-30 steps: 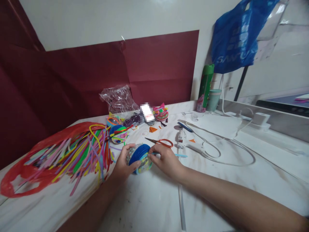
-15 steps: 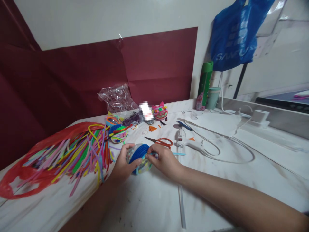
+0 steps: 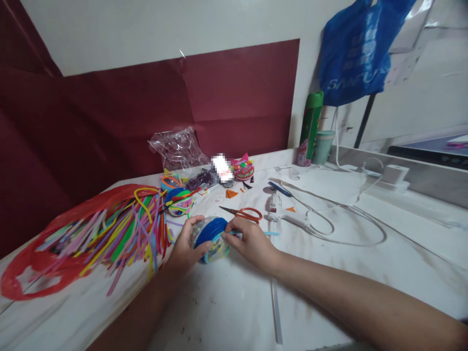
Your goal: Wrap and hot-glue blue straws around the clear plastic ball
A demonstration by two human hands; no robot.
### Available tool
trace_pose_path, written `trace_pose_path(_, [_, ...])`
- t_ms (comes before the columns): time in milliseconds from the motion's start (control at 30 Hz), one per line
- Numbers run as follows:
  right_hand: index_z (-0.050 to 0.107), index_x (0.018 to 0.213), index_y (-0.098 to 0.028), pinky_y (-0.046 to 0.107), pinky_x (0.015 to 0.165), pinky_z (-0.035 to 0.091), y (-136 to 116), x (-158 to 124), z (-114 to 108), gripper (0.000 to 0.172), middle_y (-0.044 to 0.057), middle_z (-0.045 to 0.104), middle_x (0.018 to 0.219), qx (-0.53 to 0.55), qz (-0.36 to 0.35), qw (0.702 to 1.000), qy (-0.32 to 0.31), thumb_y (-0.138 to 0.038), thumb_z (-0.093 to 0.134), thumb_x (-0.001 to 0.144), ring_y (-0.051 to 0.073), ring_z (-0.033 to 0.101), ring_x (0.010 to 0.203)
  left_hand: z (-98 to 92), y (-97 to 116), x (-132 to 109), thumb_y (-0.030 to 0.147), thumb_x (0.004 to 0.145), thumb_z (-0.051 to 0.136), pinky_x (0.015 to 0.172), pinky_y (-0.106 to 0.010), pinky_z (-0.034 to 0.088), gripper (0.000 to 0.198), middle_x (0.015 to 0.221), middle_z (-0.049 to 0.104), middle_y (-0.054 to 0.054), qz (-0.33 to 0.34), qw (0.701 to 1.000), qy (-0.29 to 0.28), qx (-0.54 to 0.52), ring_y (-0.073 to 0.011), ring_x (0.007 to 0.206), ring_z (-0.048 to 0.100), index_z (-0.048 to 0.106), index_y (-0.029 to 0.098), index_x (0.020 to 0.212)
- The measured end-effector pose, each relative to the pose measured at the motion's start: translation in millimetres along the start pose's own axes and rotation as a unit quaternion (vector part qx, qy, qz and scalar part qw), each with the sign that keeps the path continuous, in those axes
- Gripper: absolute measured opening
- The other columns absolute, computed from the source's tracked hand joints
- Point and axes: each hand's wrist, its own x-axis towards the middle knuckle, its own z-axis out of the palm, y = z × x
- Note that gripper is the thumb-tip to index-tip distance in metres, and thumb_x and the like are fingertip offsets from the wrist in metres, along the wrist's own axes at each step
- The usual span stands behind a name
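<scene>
A round ball (image 3: 212, 239) wound with blue strips over a speckled surface sits just above the white table between both hands. My left hand (image 3: 185, 248) cups its left side, fingers curled round it. My right hand (image 3: 250, 242) presses on its right side and pinches a thin light-blue strip (image 3: 270, 234) that runs off to the right. Orange-handled scissors (image 3: 245, 213) lie just behind my right hand.
A red bag of several coloured strips (image 3: 91, 234) spreads at the left. Finished decorated balls (image 3: 178, 201) and a clear plastic bag (image 3: 177, 148) lie behind. A white glue gun (image 3: 283, 217) with its cord lies at right; a green can (image 3: 310, 127) and a cup stand by the wall.
Both hands stay on the ball with only slight finger shifts; the view has drifted a little.
</scene>
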Motion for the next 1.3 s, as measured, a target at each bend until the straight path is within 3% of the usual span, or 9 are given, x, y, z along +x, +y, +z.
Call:
trace_pose_path(233, [0.058,0.073,-0.018,0.023,0.059,0.040,-2,1,0,0.007,0.001,0.062,0.071,0.001,0.017,1.000,-0.008,-0.013,0.062,0.076,0.013,0.055,0.064,-0.7,-1,-1,0.033,0.067,0.068,0.089,-0.036,0.043,0.060,0.115,0.055,-0.009,0.002,1.000,-0.007,0.021,-0.0265,0.107,0.054,0.043,0.019,0.120])
trace_pose_path(467, [0.056,0.071,-0.019,0.021,0.055,0.037,-5,-2,3,0.010,-0.002,0.059,0.068,-0.001,-0.011,1.000,-0.001,-0.012,0.062,0.074,0.011,0.052,0.060,4.3,6,-2,0.030,0.063,0.071,0.091,-0.037,0.042,0.056,0.120,0.052,-0.008,-0.003,0.997,0.038,0.068,-0.0262,0.109,0.052,0.046,0.021,0.113])
trace_pose_path(700, [0.055,0.071,-0.019,0.023,0.058,0.039,-4,-1,3,0.010,-0.002,0.059,0.068,0.008,-0.026,1.000,-0.006,-0.013,0.062,0.075,0.012,0.053,0.062,3.7,21,0,0.028,0.061,0.070,0.078,-0.033,0.047,0.056,0.099,0.058,-0.003,-0.042,0.997,0.006,0.066,-0.0219,0.090,0.058,0.046,0.021,0.112])
trace_pose_path(767, [0.056,0.077,-0.020,0.026,0.064,0.042,-4,-2,1,0.006,0.001,0.061,0.075,0.007,-0.054,0.998,0.007,-0.015,0.060,0.078,0.015,0.055,0.069,2.4,20,-1,0.028,0.063,0.069,0.079,-0.033,0.046,0.056,0.100,0.058,-0.003,-0.041,0.997,0.007,0.059,-0.0216,0.091,0.058,0.046,0.022,0.113])
trace_pose_path(867, [0.055,0.085,-0.019,0.034,0.076,0.042,-4,-4,-2,0.006,0.007,0.063,0.087,-0.015,-0.162,0.985,0.051,-0.015,0.052,0.084,0.020,0.054,0.085,0.6,14,-1,0.029,0.065,0.067,0.079,-0.032,0.045,0.053,0.099,0.058,-0.003,-0.039,0.998,0.021,0.044,-0.0209,0.089,0.057,0.047,0.021,0.113])
trace_pose_path(1000, [0.052,0.078,-0.020,0.037,0.075,0.038,-3,-8,-2,0.012,0.006,0.061,0.078,-0.059,-0.238,0.968,0.048,-0.017,0.047,0.089,0.021,0.052,0.080,-0.9,8,-2,0.028,0.064,0.068,0.079,-0.032,0.044,0.051,0.098,0.057,-0.002,-0.033,0.999,0.028,0.024,-0.0204,0.087,0.057,0.049,0.021,0.111])
trace_pose_path(1133, [0.051,0.081,-0.020,0.036,0.072,0.039,3,-6,1,0.009,0.006,0.060,0.079,-0.064,-0.223,0.971,0.054,-0.016,0.046,0.087,0.020,0.052,0.077,-3.7,2,-1,0.029,0.066,0.067,0.080,-0.033,0.045,0.050,0.101,0.058,-0.004,-0.047,0.997,0.049,-0.041,-0.0205,0.090,0.057,0.049,0.022,0.112])
trace_pose_path(1300, [0.051,0.074,-0.021,0.032,0.068,0.043,10,-1,-5,0.015,0.004,0.059,0.072,-0.037,-0.145,0.986,0.077,-0.019,0.047,0.088,0.018,0.053,0.070,-8.0,-8,3,0.030,0.067,0.066,0.080,-0.032,0.045,0.054,0.104,0.058,-0.005,-0.058,0.991,0.072,-0.101,-0.0214,0.092,0.058,0.048,0.022,0.117])
